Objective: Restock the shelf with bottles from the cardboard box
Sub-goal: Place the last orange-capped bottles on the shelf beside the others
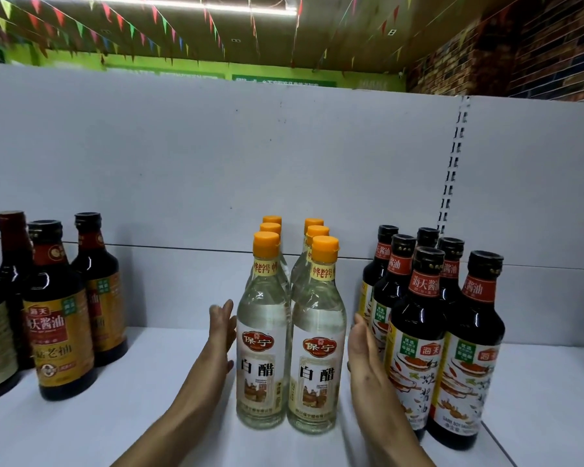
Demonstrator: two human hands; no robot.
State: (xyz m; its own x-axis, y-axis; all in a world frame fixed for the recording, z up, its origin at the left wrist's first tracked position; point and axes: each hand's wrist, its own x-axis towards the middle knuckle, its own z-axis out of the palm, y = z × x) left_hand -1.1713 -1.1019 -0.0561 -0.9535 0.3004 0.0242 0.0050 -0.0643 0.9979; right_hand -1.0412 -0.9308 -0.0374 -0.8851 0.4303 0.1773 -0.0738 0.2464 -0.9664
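Several clear white-vinegar bottles (pixel 290 335) with orange caps stand in two rows on the white shelf (pixel 142 399), front to back. My left hand (pixel 221 326) is held flat with straight fingers just left of the left row, beside the front bottle. My right hand (pixel 364 358) is flat too, at the right side of the right row, between the vinegar and the dark bottles. Neither hand grips anything. No cardboard box is in view.
Several dark soy-sauce bottles (pixel 449 335) with red neck labels stand close on the right. More dark bottles with yellow labels (pixel 58 315) stand at the left. A grey back panel (pixel 216 156) closes the shelf behind. Bare shelf lies between the left group and the vinegar.
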